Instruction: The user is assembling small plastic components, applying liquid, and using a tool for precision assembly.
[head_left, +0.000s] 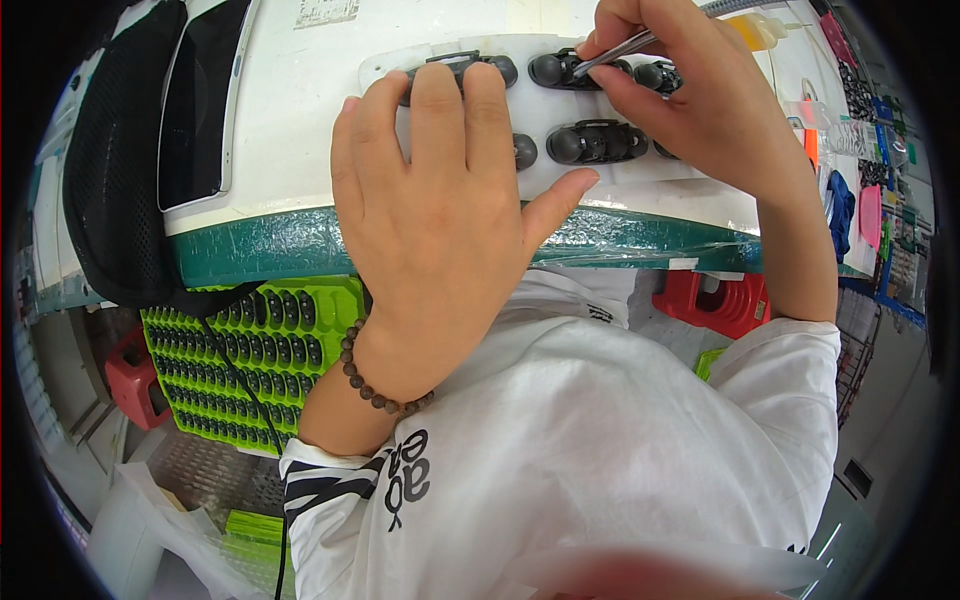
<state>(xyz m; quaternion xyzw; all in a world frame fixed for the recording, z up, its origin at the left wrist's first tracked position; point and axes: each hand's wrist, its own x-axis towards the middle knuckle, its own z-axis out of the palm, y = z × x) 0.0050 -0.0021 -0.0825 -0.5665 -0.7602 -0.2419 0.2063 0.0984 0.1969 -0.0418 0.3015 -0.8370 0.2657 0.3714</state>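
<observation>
My left hand (430,190) lies palm down with its fingers spread. Its fingertips rest on a black oblong part (497,68) at the far left of a white holding plate (375,68). Between thumb and fingers, my right hand (700,110) pinches a slim silver metal tool (630,45), possibly tweezers. The tool's tip touches a black rounded part (550,70) in the far row. Nearer to me, another black part (598,143) sits on the plate beyond my left thumb. My hands partly cover several more parts.
A tablet-like device (205,100) and a black mesh case (115,160) lie at the left. Below the green table edge (270,245) stands a green tray (335,300) of black parts. A red stool (715,305) is under the table; a yellowish bottle (757,31) lies far right.
</observation>
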